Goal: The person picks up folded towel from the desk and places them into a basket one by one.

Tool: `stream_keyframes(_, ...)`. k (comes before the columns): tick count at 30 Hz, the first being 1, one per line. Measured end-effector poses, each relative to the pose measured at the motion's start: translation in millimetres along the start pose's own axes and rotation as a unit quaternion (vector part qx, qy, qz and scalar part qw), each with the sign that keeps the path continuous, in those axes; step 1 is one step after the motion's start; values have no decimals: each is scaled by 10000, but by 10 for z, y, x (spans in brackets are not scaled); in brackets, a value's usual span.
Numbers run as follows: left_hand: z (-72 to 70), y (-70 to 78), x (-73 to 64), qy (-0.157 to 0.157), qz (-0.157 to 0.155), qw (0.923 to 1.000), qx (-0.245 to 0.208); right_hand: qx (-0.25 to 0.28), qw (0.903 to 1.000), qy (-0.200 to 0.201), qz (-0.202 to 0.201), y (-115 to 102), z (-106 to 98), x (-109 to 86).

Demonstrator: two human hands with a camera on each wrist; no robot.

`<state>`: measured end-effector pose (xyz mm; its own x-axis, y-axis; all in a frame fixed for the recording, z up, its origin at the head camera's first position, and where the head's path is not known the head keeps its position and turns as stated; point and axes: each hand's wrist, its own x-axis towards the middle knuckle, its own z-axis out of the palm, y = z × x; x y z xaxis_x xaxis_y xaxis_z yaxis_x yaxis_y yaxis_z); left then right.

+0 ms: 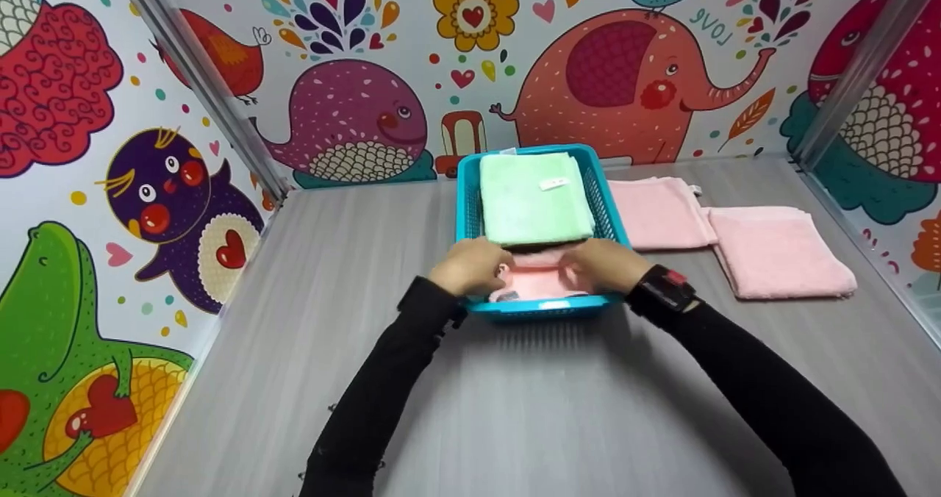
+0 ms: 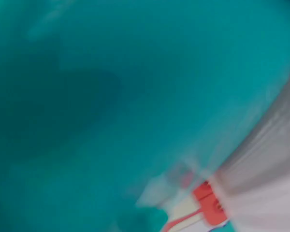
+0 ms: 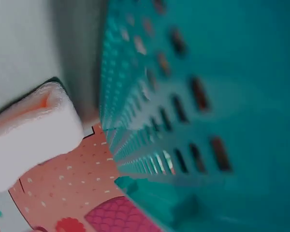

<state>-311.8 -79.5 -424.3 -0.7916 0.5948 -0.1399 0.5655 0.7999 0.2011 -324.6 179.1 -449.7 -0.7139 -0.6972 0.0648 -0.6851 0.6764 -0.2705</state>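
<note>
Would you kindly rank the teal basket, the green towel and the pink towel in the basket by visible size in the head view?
1. Teal basket
2. Green towel
3. Pink towel, partly covered

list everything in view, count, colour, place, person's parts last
table: one, grey, centre
basket: one, teal, on the table
green towel: one, pale green, basket's far end
tag: one, white, atop green towel
basket's pink towel: one visible, pink, near end
loose pink towels: two, pink, right of basket
printed panels: three, white with multicoloured cartoons, left, back, right
metal posts: two, silver, back corners
wristband: one, black/red, right wrist
sleeves: two, black, lower centre
left hand, right hand: two hands, bare, holding basket's pink towel
</note>
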Motion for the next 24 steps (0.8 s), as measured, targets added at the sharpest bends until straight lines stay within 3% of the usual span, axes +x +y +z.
stream_keyframes(2, -47, -56, -67, 436, 148, 9983, -369, 519, 9968, -425, 441, 26, -108, -30)
stream_keyframes(4, -54, -132, -142, 967, 66, 9929, -683, 790, 9921, -572, 792, 45, -210, -70)
stream_keyframes(6, -13, -222, -213, 1539, -290, 9833, -924, 885, 9907, -522, 891, 59, -280, -118)
stream_keyframes(8, 70, -308, -273, 1891, -818, 9709, -1224, 886, 9924, -352, 781, 73, -305, -164)
stream_keyframes(11, 218, -406, -311, 1941, -1443, 9530, -1824, 937, 9942, -75, 530, 99, -256, -231)
stream_keyframes(15, 350, -462, -289, 1726, -1463, 9378, -2633, 1181, 9919, 256, 399, 116, -118, -301)
stream_keyframes(18, 384, -463, -264, 1681, -1311, 9337, -2875, 1263, 9900, 508, 383, 122, -38, -335)
stream_keyframes(24, 394, -455, -239, 1592, -1231, 9350, -2920, 1344, 9876, 683, 439, 137, -7, -352)
